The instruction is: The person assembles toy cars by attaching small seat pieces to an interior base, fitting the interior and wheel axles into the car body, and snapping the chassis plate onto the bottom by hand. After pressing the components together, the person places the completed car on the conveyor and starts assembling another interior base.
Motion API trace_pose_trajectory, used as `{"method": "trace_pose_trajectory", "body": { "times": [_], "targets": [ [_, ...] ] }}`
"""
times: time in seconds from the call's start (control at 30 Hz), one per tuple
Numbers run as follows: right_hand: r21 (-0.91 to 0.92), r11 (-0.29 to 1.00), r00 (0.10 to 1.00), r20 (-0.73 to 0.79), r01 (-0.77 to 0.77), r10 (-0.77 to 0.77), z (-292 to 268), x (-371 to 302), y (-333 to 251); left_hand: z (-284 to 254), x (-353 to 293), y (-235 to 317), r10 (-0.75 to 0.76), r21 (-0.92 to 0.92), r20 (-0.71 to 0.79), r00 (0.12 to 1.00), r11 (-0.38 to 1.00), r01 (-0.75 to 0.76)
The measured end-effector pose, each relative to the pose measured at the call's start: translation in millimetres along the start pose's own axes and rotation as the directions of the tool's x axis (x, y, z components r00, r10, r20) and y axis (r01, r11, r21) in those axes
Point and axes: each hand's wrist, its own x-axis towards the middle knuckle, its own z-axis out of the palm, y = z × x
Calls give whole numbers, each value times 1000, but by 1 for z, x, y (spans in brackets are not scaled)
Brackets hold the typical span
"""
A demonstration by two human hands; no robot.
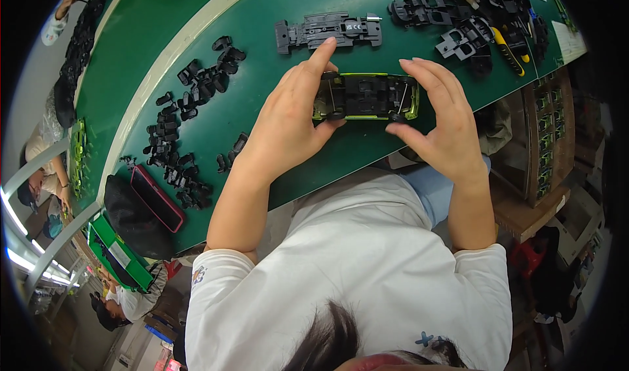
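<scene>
A toy car body [365, 97], bright green along its edges with a dark inside and small black wheels, lies across in front of me with its hollow underside facing up. My left hand [293, 105] grips its left end, thumb along the near side and index finger stretched out. Around the right end curves my right hand [445, 109], thumb and fingers spread, its fingertips close to the corners with small gaps. Just beyond the car lies a black plastic chassis plate [327, 31] on the green table [262, 63].
Small black seat-like parts [171, 132] are scattered to the left. Near them lie a red-edged phone [157, 198] and a black cloth-like item [131, 217]. At the far right are more chassis parts [426, 9] and yellow-black handled pliers [508, 50]. A rack [545, 135] holds green car bodies.
</scene>
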Motion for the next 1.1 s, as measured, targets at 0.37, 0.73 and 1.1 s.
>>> {"method": "trace_pose_trajectory", "body": {
  "times": [0.37,0.73,1.1],
  "targets": [
    [287,953,992,-56,-92,112,4,-3,6,-8,2,2,-7,-13,16,1000,1000,7],
    [83,990,986,-131,114,-103,6,1,9,-7,2,1,19,-29,4,1000,999,-19],
    [519,847,971,-239,113,16,6,-7,22,-31,4,-5,81,24,-95,992,997,-79]
  ]
}}
